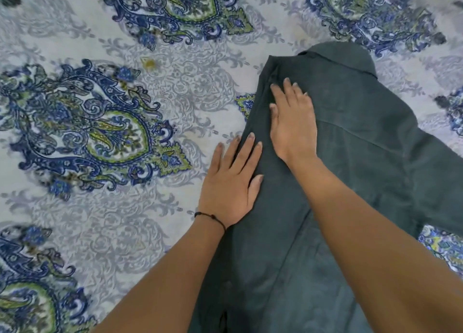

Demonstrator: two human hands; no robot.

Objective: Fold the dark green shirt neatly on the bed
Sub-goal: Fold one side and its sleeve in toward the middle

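The dark green shirt (355, 157) lies flat on the bed, collar at the far end and its left side folded in along a straight edge. A sleeve spreads out to the right. My left hand (230, 184) rests flat on that folded left edge, fingers apart, half on the bedsheet. A thin black thread circles its wrist. My right hand (292, 122) lies palm down on the shirt just beyond the left hand, fingers spread toward the collar. Neither hand grips the cloth.
The bed is covered by a white sheet (105, 87) with blue and green paisley motifs, stretching left and beyond the shirt. A small yellowish speck (149, 63) lies on the sheet left of the collar.
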